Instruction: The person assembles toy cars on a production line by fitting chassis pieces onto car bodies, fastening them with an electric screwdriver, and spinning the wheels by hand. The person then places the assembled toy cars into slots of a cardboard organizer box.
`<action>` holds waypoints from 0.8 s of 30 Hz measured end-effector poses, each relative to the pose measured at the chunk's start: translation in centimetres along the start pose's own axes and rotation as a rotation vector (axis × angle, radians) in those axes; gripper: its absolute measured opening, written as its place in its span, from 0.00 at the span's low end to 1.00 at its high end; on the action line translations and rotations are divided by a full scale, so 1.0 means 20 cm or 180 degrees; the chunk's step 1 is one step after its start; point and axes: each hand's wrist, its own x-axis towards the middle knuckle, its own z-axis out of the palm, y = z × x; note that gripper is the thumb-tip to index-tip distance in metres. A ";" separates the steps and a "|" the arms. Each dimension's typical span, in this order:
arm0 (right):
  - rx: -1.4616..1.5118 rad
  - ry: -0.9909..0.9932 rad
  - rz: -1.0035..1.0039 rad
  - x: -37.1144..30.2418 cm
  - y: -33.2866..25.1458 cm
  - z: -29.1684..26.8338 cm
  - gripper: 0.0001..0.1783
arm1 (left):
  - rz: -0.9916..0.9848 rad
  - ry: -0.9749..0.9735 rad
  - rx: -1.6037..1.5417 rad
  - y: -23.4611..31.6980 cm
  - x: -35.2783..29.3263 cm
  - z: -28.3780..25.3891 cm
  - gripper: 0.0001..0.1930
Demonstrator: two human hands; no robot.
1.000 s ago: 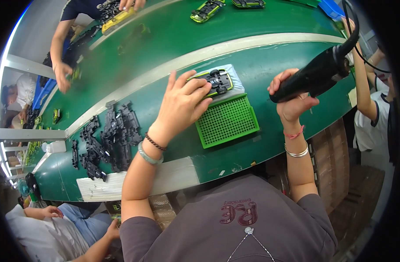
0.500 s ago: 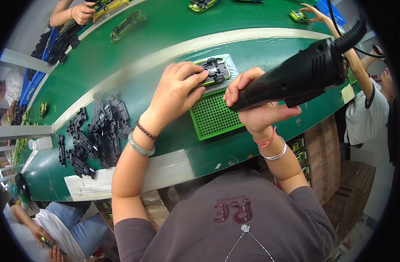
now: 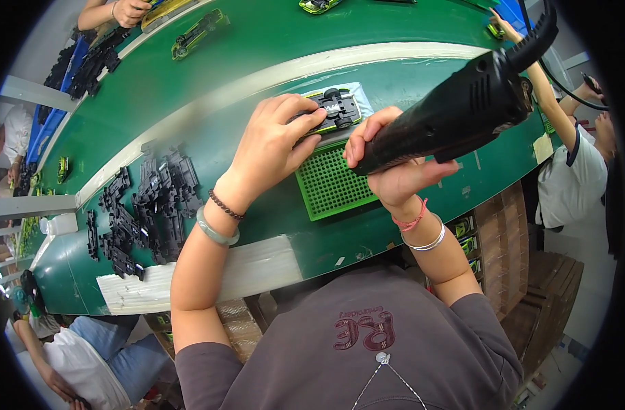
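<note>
A toy car lies upside down, its black underside and wheels facing up and a yellow-green edge showing. My left hand holds the car's left end, fingers on top and thumb along the near side. My right hand is wrapped round a thick black corded electric screwdriver, its cord end toward the upper right. The screwdriver's tip is hidden behind my fingers; I cannot tell whether it touches the car. Under the car is a pale cloth or pad. A green perforated tray sits just nearer to me.
Black plastic chassis parts are piled left of my left forearm. A pale raised strip curves across the green table, with a car body beyond it. Co-workers' hands are at the far side. Cardboard boxes stand below the right edge.
My right hand and the screwdriver have shifted slightly left. My left hand stays on the car. At the far right, a co-worker's hand and a green car have moved right.
</note>
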 end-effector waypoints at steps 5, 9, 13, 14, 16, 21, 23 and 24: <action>-0.0890 0.0061 0.0138 0.00 -0.03 0.08 0.58 | 0.0013 0.0030 0.0006 -0.01 -0.01 0.00 0.16; -0.0947 0.0084 0.0075 0.01 -0.04 0.09 0.58 | 0.0028 0.0034 0.0010 0.00 0.00 0.00 0.16; -0.0823 0.0060 0.0056 0.01 -0.03 0.08 0.58 | -0.0070 -0.0074 0.0001 0.01 -0.01 -0.01 0.17; -0.0795 0.0023 0.0078 0.01 -0.03 0.08 0.58 | -0.0051 -0.0062 0.0002 0.01 -0.01 -0.01 0.17; -0.0591 -0.0005 0.0019 0.03 -0.06 0.06 0.58 | -0.0083 -0.0114 0.0001 0.00 -0.02 -0.02 0.17; 0.0136 -0.0119 -0.0855 0.24 -0.28 0.03 0.58 | -0.0027 -0.0093 0.0046 0.01 -0.01 -0.02 0.18; 0.0235 0.0076 -0.0898 0.34 -0.26 0.02 0.56 | -0.0006 -0.0114 0.0055 0.00 0.00 -0.02 0.18; 0.0129 0.0056 -0.0825 0.38 -0.24 0.00 0.55 | 0.0049 -0.0070 0.0060 0.00 0.00 -0.01 0.18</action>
